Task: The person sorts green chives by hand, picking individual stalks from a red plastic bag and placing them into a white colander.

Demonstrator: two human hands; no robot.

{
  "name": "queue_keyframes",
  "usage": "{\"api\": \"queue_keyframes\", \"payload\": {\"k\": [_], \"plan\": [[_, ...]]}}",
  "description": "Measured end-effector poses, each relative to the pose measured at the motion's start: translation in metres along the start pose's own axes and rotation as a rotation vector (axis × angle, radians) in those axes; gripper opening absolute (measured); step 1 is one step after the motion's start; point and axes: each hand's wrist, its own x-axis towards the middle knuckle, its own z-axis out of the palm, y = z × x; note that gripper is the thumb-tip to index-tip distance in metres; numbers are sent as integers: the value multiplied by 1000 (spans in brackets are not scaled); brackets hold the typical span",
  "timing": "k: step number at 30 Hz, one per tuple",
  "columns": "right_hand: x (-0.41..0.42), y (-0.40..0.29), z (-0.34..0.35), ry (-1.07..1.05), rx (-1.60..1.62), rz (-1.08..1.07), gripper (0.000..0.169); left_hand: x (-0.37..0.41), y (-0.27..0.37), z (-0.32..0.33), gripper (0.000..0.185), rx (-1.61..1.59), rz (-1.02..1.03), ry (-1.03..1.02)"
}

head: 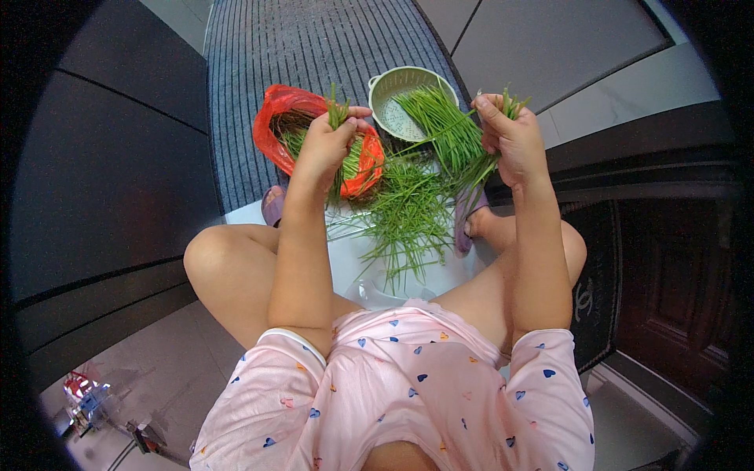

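My left hand [325, 141] grips a small bunch of green chives [337, 113], cut ends up, above a red plastic bag [272, 112]. Inside the bag lie more chives and a brownish tangle. My right hand [516, 138] is closed around another bunch of chives [511, 107], its leaves drooping below the palm. Thumb and forefinger of that hand pinch the end of a single stalk. A pale green plastic colander [389, 120] stands between the hands, with a neat bundle of chives [445, 129] leaning over its rim. Loose green leaves [412, 212] lie heaped between my feet.
A grey ribbed mat [318, 41] runs away from me under the bag and colander. Purple slippers [463, 224] flank the leaf heap, which rests on a white surface [347, 253]. Dark panels [135, 176] rise at left; a dark wooden door [671, 277] is at right.
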Motion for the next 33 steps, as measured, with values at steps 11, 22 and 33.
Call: {"api": "queue_keyframes", "payload": {"k": [11, 22, 33], "plan": [[-8, 21, 23, -349, -377, -93, 19, -13, 19, 12, 38, -676, -118, -432], [-15, 30, 48, -379, -258, -151, 11, -14, 12, 36, 52, -687, -47, -480], [-13, 16, 37, -192, -113, 76, 15, -15, 20, 25, 47, -536, -73, -377]]}}
